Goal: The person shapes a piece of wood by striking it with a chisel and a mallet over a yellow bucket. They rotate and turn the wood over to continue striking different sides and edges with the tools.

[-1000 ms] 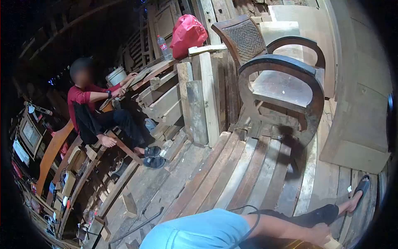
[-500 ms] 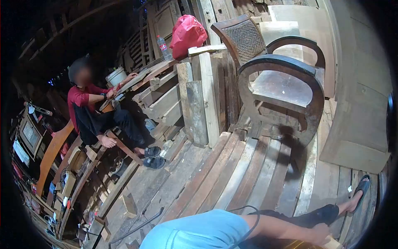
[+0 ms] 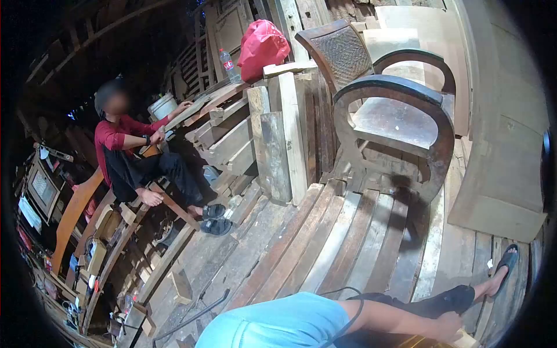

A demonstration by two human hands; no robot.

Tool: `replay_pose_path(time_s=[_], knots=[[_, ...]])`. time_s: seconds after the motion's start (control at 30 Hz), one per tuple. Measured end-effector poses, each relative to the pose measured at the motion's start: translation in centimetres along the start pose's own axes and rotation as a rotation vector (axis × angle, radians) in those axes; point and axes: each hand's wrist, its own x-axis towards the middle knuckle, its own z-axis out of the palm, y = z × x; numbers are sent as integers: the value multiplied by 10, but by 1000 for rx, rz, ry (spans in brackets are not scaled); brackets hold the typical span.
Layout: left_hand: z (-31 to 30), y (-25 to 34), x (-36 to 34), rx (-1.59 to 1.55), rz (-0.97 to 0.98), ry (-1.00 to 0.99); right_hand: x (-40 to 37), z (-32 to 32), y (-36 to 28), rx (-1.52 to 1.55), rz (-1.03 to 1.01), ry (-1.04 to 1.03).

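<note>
My left arm, in a light blue sleeve (image 3: 278, 325), reaches to the right along the bottom edge. My left hand (image 3: 448, 326) has its fingers curled on a small pale wooden block (image 3: 466, 340), which lies against a brown striped workpiece (image 3: 415, 342) cut off by the frame. My leg in dark trousers (image 3: 447, 301) stretches right, ending in a foot with a black sandal (image 3: 506, 262). A black cable (image 3: 348, 293) loops over my arm. My right hand is out of view.
Another person in a red shirt (image 3: 119, 136) sits at the left, hands on a plank (image 3: 188, 110) on a timber stack. A dark wooden armchair (image 3: 394, 116), upright boards (image 3: 287, 139), floor planks (image 3: 325, 238), black sandals (image 3: 214, 219), loose offcuts (image 3: 181, 285).
The other person's hands have shifted slightly along the plank. My arm and hand stay almost where they were.
</note>
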Motion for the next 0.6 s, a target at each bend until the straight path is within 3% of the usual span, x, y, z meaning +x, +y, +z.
replay_pose_path(time_s=[0.33,0.37,0.43,0.5,0.53,0.6], knots=[[-2,-6,0,205,154,68,8,-1,-1,-140,-216,61],[1,-8,2,227,173,64,10,1,-4,-24,-161,76],[-12,-1,-1,145,113,6,16,4,-31,203,-52,102],[-11,5,-3,48,52,-5,15,0,-38,64,-90,81],[-25,12,-4,-10,-24,-133,14,-3,-41,-7,-109,72],[-13,11,-1,38,-35,-83,14,-7,-41,-52,-99,63]])
